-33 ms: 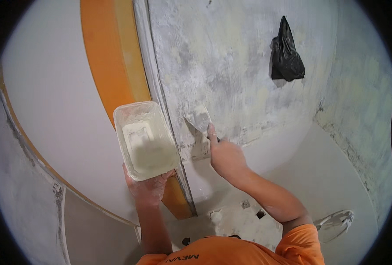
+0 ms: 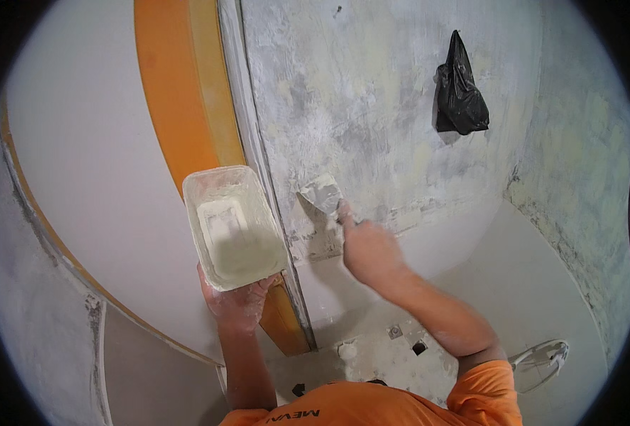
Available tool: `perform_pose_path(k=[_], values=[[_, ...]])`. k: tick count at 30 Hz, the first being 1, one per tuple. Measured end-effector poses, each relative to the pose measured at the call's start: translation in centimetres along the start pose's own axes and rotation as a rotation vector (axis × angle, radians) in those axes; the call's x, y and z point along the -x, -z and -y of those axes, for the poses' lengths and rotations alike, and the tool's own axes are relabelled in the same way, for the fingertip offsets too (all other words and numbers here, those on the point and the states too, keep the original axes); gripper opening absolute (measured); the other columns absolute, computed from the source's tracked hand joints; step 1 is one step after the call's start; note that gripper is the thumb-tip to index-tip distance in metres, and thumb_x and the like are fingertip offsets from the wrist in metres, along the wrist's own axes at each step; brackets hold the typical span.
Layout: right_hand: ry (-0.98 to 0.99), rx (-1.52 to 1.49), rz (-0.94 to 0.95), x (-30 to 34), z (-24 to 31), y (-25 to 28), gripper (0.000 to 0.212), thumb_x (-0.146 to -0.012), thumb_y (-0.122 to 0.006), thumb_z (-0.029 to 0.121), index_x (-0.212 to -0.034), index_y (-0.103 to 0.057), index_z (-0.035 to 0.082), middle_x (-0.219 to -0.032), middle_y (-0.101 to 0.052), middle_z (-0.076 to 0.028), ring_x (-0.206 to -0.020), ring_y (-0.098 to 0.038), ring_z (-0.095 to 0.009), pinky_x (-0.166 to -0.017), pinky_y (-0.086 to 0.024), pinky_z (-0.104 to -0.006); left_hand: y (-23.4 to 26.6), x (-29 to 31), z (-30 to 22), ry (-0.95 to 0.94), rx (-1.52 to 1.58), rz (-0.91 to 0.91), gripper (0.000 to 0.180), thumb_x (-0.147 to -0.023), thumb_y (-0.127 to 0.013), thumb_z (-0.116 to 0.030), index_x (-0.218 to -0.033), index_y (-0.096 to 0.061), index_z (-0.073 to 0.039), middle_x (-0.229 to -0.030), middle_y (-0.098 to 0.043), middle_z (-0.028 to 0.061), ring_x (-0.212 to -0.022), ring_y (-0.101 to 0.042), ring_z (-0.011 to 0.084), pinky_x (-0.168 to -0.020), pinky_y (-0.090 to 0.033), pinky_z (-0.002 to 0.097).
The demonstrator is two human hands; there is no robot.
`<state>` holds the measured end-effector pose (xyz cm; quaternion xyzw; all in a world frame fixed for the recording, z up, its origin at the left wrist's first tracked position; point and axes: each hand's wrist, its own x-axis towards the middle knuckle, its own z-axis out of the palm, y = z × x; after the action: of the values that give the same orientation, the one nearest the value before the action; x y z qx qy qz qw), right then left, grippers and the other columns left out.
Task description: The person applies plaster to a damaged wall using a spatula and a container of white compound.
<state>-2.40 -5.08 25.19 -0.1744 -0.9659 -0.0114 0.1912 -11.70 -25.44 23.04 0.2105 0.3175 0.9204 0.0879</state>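
My left hand [image 2: 240,304] supports a whitish plastic tub [image 2: 200,213] from below, its fingers around the near end. Pale filler coats the inside walls and bottom of the tub. In my right hand [image 2: 373,252] is a putty knife [image 2: 323,195], the index finger stretched along it toward the blade. Filler shows on the blade's far edge. The blade lies against or very close to the patchy grey wall [image 2: 379,92], just right of the door frame edge; exact contact cannot be told.
An orange door frame [image 2: 173,92] runs beside a white door panel [image 2: 80,142]. A black plastic bag [image 2: 462,99] hangs on the wall. Smooth pale tiles [image 2: 428,266] line the lower wall. Below are a dark square floor opening [image 2: 419,347] and a looped pale hose [image 2: 545,351] at right.
My right hand and the putty knife have shifted slightly right and nearer to me. The view itself has moved a little. My left hand still holds the tub in nearly the same place.
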Motion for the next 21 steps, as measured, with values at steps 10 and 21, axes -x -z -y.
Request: perform_pose_path(k=[10,21], values=[[-0.001,-0.011,-0.631,-9.1,0.3,11.5,0.066,-0.088,-0.059,0.007,-0.149,-0.038,-0.006,-0.088,-0.065,-0.028,-0.077,-0.069,-0.041,-0.068,-0.057,-0.0501,-1.4,0.5,-0.6,0.152,0.224,0.083,0.059,-0.089,-0.073,-0.012,-0.138,-0.044,0.002,-0.126,-0.059,0.0157,-0.106,-0.067,0.0287,-0.084,-0.064,0.0445],[-0.105,-0.193,0.107,4.1,-0.9,-5.7,0.076,-0.088,-0.057,0.006,-0.158,-0.028,0.004,-0.098,-0.065,-0.032,-0.087,-0.066,-0.049,-0.076,-0.055,-0.0556,2.3,1.0,0.8,0.103,0.226,0.023,0.057,-0.093,-0.071,-0.031,-0.141,-0.048,-0.011,-0.134,-0.057,0.0151,-0.115,-0.062,0.0357,-0.084,-0.061,0.0501]])
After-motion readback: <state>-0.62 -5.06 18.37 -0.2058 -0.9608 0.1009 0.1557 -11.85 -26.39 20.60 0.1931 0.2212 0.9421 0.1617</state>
